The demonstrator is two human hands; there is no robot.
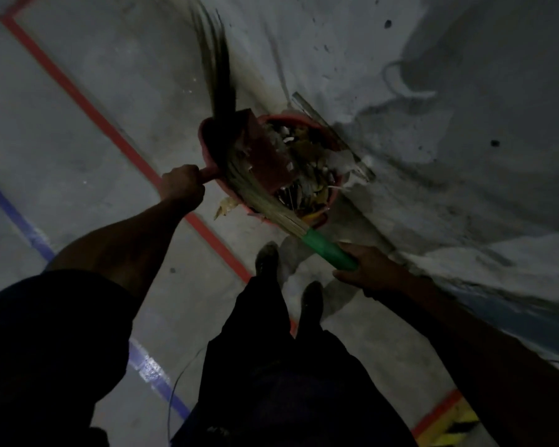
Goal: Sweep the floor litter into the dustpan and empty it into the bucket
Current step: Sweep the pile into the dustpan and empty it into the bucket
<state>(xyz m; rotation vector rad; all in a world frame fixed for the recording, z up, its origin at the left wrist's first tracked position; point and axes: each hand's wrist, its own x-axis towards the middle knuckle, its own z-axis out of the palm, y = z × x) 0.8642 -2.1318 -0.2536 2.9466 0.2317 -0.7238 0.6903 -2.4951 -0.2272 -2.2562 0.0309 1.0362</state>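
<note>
While the left hand (182, 183) grips its handle, dustpan (262, 150) over bucket (331, 201), right hand (367, 267) clutching broom (328, 248).

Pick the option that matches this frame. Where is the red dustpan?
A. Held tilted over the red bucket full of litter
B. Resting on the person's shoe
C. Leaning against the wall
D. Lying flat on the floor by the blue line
A: the left hand grips the handle of the dustpan, which is tipped over the litter-filled bucket, while the right hand holds the broom by its green handle.
</note>
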